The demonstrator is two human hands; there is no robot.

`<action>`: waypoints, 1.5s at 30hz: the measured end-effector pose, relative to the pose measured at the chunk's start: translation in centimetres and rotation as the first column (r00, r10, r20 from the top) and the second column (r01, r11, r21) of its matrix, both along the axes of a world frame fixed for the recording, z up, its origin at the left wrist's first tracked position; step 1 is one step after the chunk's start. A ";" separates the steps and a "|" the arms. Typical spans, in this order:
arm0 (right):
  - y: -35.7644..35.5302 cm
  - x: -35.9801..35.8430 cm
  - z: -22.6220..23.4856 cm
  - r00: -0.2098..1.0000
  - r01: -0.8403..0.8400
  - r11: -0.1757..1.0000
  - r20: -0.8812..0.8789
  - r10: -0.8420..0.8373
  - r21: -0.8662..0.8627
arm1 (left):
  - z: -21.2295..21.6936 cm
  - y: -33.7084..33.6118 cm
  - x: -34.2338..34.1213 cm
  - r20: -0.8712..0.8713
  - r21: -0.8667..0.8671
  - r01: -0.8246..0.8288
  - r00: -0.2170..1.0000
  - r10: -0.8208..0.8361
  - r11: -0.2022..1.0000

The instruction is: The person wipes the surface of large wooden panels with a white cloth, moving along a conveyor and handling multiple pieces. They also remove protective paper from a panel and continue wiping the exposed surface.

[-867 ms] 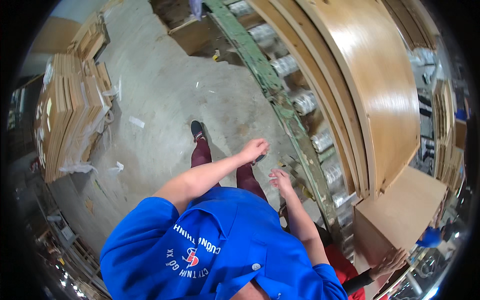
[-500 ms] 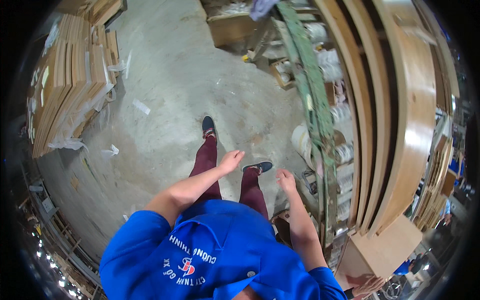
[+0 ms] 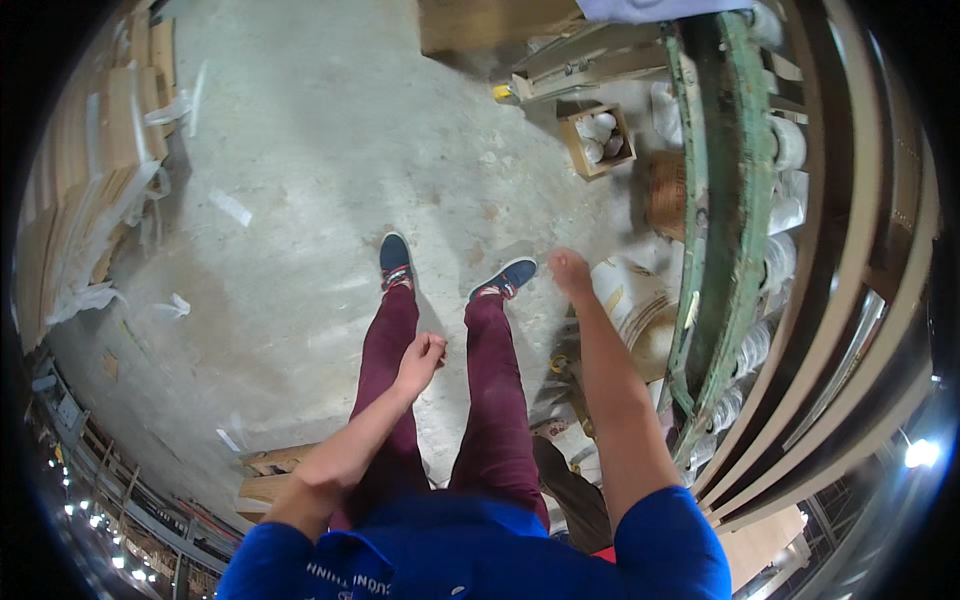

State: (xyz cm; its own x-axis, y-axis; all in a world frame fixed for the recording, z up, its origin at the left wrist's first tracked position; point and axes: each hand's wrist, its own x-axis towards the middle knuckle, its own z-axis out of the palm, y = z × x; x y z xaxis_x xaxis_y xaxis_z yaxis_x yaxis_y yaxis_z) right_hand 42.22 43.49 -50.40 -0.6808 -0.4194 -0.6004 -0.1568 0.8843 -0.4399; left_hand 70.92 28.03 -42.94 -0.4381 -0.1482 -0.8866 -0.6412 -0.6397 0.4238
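My left hand [image 3: 422,362] hangs in front of my left thigh, fingers loosely curled, with nothing seen in them. My right hand [image 3: 570,274] is held further forward, just right of my right shoe [image 3: 506,280]. It is a little blurred, its fingers look folded in, and no object shows in it. Neither hand touches anything. The thing nearest my right hand is a large whitish round container [image 3: 635,290] on the floor, beside a green metal frame [image 3: 735,220].
White rollers [image 3: 788,145] line the green frame, with long wooden panels [image 3: 850,250] to their right. A small box of white rolls [image 3: 598,140] and a yellow-tipped beam [image 3: 505,93] lie ahead. Stacked boards [image 3: 100,180] stand left. Scraps [image 3: 230,207] litter the concrete floor.
My left hand has swung back toward my thigh and my right hand has swung forward. The green frame and panels have shifted right in view, and the box of rolls shows more fully.
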 end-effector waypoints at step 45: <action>9.3 -2.2 -15.4 0.897 -0.144 0.904 -0.332 0.291 0.404 | -11.3 0.5 -2.1 0.257 0.243 -0.170 0.961 0.105 0.955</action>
State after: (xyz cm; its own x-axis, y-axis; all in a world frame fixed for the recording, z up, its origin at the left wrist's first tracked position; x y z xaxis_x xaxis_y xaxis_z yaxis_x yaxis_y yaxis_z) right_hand 40.01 52.78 -65.78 -0.8012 -0.3882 -0.4555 -0.4513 0.8917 0.0339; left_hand 68.83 28.55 -54.28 -0.2008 0.0577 -0.9779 -0.6007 -0.7958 0.0764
